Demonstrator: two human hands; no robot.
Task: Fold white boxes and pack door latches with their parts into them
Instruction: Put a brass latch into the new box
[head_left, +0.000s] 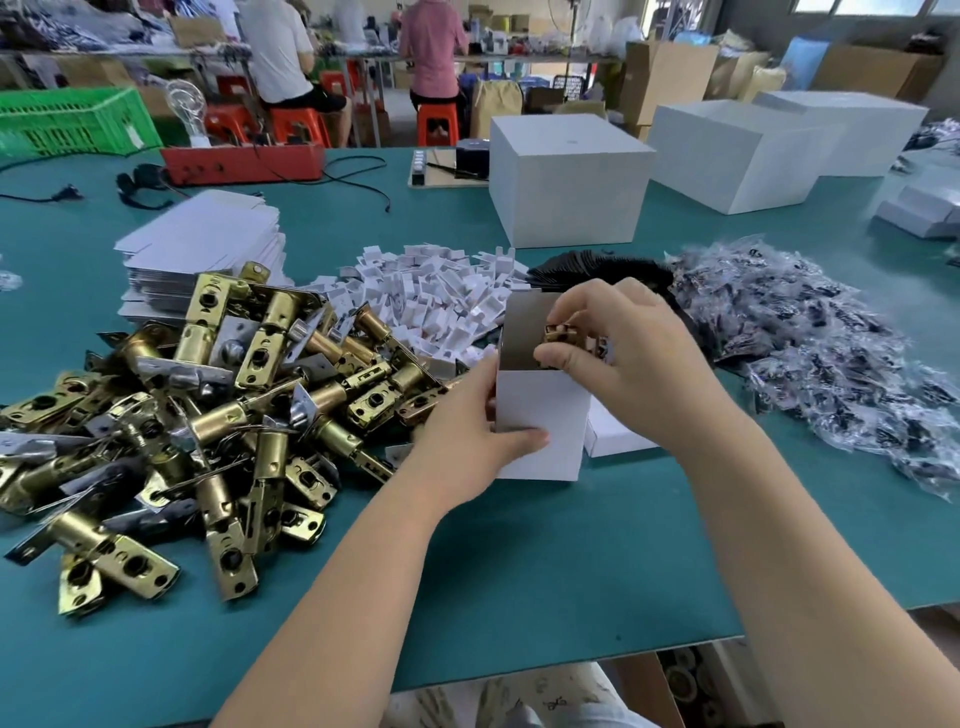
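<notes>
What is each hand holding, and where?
Left hand grips the box by its left side; right hand pinches a latch at the box's open top.

Door latches (218, 415): metal, brass-coloured bodies glossy, some faceplates silvery and reflective. Small white box (540, 421): matt smooth card, inner flap seen darker. Flat box blanks (208, 244): same matt white card, stacked. Table top (519, 561): covered in matt teal sheet, smooth. Parts bags (810, 343): clear glossy plastic film, crinkled. Large boxes (566, 187): matt white board. Crate (72, 122): green plastic lattice.
</notes>
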